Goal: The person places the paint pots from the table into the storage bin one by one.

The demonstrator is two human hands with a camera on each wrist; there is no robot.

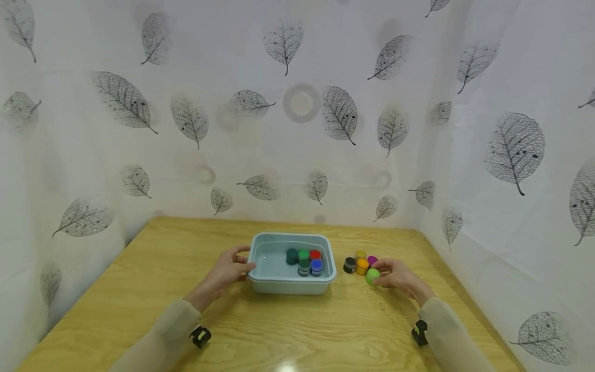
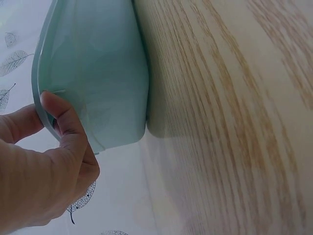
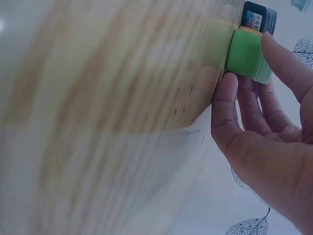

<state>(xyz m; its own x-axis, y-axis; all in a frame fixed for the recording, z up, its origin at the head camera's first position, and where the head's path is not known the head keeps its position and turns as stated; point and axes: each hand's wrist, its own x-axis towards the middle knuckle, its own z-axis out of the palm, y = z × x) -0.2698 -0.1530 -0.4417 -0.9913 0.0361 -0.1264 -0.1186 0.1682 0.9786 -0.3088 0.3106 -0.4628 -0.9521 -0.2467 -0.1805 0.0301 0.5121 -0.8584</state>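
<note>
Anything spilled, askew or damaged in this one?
Only small dark specks on the wooden tabletop, on the near side of the light green jar. They look odd against the plain grain; whether they're spill, dirt or marks, I can't tell.

Person's pale-sleeved L arm (image 1: 160, 336) & R arm (image 1: 453, 336) reach fwd., hands well apart: L hand (image 1: 226, 269) w/ thumb & bent fingers in a pinch grip; R hand (image 1: 398, 276) angled inward, thumb opp. curved fingers.

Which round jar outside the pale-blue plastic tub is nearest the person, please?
The light-green plastic jar, at the right hand; the other four stand farther back.
</note>
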